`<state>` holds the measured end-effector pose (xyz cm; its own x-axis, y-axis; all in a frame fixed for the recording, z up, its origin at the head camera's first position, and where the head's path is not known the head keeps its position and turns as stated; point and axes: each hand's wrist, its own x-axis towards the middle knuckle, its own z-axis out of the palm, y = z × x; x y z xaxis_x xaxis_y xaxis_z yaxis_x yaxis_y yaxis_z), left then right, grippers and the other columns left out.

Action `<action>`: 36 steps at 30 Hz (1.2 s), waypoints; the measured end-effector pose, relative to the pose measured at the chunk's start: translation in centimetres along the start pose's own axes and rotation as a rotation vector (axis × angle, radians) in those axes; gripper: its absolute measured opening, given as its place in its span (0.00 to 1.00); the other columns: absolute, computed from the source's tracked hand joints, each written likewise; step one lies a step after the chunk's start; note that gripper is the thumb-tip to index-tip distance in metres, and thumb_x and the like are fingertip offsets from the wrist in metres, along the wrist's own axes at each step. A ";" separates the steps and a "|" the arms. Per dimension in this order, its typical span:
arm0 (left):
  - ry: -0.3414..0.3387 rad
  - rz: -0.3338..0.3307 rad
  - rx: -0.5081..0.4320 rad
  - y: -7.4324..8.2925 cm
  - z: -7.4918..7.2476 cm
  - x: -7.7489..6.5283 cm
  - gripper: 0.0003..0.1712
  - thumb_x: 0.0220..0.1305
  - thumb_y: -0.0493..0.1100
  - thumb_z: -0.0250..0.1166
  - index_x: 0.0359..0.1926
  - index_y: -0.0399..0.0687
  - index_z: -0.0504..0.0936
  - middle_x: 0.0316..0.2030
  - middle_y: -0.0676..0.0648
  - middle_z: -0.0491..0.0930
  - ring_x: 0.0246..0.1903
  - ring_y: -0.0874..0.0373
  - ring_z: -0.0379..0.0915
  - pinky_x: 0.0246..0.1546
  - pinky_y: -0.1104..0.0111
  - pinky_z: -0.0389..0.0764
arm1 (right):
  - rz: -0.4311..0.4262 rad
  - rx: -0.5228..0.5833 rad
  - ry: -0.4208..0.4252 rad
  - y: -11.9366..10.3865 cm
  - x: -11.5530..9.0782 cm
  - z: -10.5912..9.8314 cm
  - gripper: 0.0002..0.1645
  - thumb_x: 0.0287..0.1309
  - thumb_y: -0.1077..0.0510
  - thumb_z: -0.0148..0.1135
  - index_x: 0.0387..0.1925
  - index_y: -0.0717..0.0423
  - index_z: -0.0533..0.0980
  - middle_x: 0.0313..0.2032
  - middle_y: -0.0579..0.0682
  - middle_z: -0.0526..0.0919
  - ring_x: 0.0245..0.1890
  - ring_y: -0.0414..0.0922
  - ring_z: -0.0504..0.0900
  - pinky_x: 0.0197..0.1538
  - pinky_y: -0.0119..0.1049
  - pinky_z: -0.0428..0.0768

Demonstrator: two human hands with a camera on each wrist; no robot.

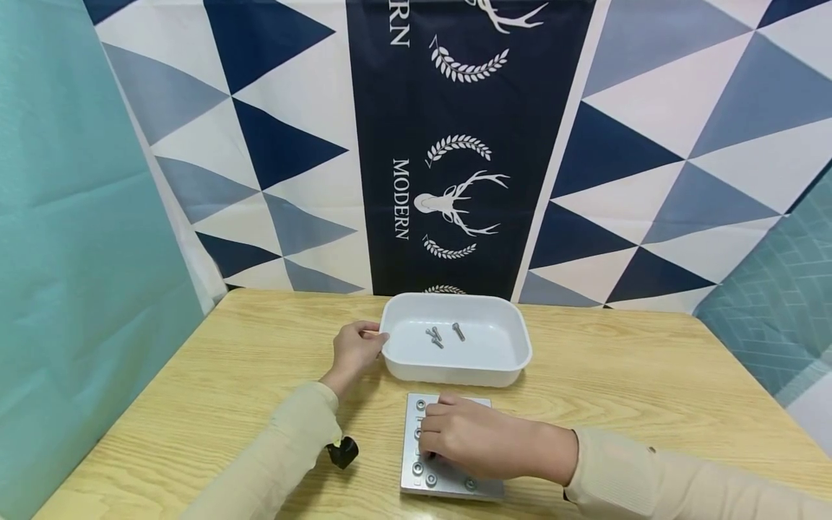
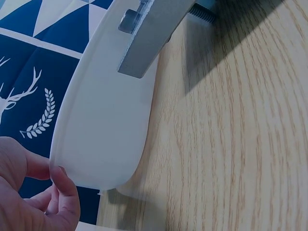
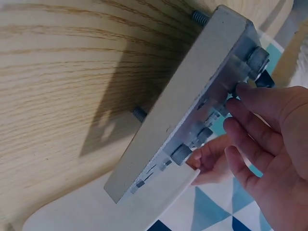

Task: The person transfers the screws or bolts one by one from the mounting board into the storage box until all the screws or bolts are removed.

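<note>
With thumb and fingers my left hand (image 1: 354, 350) pinches the left end of a white plastic tray (image 1: 455, 374). Loose socket-head screws (image 1: 458, 331) lie inside it, one apart from a small cluster. Nearer to me is a silver metal plate (image 1: 453, 482), held up off the table by screw ends (image 3: 139, 114) that stick out beneath it. Several screw heads (image 1: 418, 469) stand along its top. Over the plate, my right hand (image 1: 477, 437) has thumb and index fingertips together at a screw, mostly hidden by the fingers; the other fingers bend loosely alongside.
The wooden table (image 1: 260, 361) reaches back to a patterned cloth (image 1: 292, 144). A teal sheet (image 1: 78, 217) hangs at the left. Below my left wrist is a small black device (image 1: 343, 453) at the sleeve.
</note>
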<state>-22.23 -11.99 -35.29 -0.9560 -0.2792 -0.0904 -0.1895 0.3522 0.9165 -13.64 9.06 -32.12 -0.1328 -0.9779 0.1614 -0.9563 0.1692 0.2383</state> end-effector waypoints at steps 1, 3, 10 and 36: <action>-0.001 -0.001 -0.002 0.0 0.0 0.0 0.16 0.59 0.39 0.65 0.47 0.36 0.82 0.33 0.41 0.80 0.25 0.60 0.76 0.26 0.74 0.79 | 0.002 0.004 0.000 0.0 0.0 0.0 0.03 0.59 0.56 0.62 0.32 0.43 0.76 0.29 0.34 0.77 0.32 0.33 0.71 0.39 0.26 0.69; -0.001 0.002 -0.006 0.0 0.0 0.0 0.16 0.59 0.39 0.66 0.47 0.36 0.82 0.33 0.41 0.80 0.25 0.60 0.76 0.26 0.74 0.79 | 0.006 0.014 0.001 0.0 0.0 0.1 0.03 0.59 0.56 0.62 0.32 0.43 0.77 0.30 0.34 0.78 0.32 0.33 0.71 0.40 0.26 0.70; -0.007 0.003 -0.019 -0.1 0.1 0.1 0.15 0.59 0.38 0.66 0.47 0.36 0.82 0.32 0.41 0.81 0.26 0.59 0.77 0.26 0.74 0.80 | 0.027 0.044 -0.002 -0.1 0.2 0.4 0.03 0.60 0.56 0.62 0.33 0.43 0.78 0.32 0.34 0.79 0.34 0.32 0.73 0.41 0.27 0.72; -0.008 -0.021 -0.011 -0.1 0.0 0.0 0.14 0.60 0.39 0.66 0.46 0.38 0.82 0.34 0.41 0.82 0.27 0.57 0.78 0.27 0.74 0.80 | -0.008 0.044 0.046 -0.1 0.1 0.9 0.04 0.55 0.59 0.64 0.32 0.45 0.78 0.30 0.36 0.79 0.32 0.33 0.73 0.42 0.28 0.71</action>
<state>-22.27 -11.98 -35.36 -0.9537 -0.2789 -0.1129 -0.2072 0.3368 0.9185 -13.78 8.85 -32.96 -0.1143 -0.9724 0.2035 -0.9679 0.1551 0.1976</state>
